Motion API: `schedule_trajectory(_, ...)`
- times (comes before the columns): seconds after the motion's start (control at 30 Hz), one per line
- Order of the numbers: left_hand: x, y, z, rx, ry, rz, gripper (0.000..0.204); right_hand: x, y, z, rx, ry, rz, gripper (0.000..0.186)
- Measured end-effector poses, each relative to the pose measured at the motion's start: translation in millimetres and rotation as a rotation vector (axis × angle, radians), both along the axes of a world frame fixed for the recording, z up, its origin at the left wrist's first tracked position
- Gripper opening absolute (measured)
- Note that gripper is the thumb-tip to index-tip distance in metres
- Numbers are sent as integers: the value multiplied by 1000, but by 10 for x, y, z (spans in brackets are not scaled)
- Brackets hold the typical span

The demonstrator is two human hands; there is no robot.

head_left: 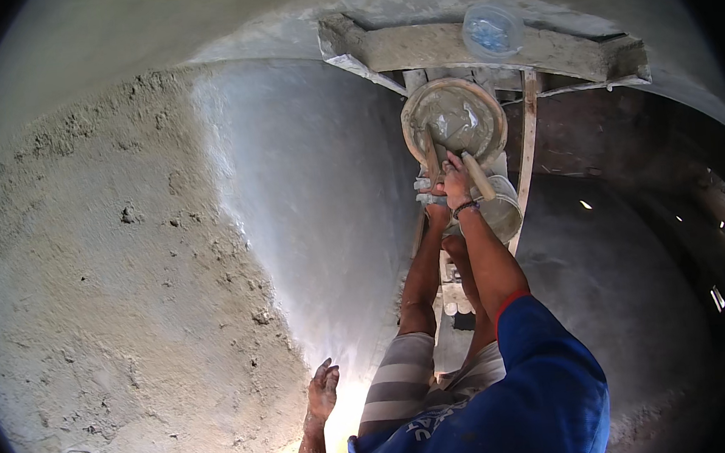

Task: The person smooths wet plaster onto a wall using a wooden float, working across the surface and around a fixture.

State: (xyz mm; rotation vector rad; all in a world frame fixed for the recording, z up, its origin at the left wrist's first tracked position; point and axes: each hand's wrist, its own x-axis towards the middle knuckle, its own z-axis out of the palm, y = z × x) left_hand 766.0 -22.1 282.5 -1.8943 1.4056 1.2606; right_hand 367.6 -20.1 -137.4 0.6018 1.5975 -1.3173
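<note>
My right hand (454, 183) reaches to the near rim of a round basin (482, 102) of wet grey mix, its fingers closed on a wooden-handled tool (429, 149) that dips into the mix. A second pale handle (478, 175) slants over the rim right beside that hand. My left hand (322, 387) is low at the left, empty, fingers apart and slightly bent, near the plastered wall. That wall has a rough beige area (125, 245) and a smoother grey strip (301, 197).
My legs and feet are on a narrow wooden support (515, 214). Beside them sits a pale bucket (502, 211). A clear blue-tinted container (492, 33) rests on a crusted plank (400, 49) above the basin. A dark grey curved surface (604, 267) lies to the right.
</note>
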Motion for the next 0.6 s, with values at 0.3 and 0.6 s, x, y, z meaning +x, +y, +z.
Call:
schedule_trajectory(0.3, 42, -43, -46, -14, -7, -18, 66, 270, 53, -416, -382, -248, -413, 41)
schedule_trajectory(0.6, 27, -149, -39, -23, -68, -90, 59, 440, 72, -639, -561, -603, -856, 39)
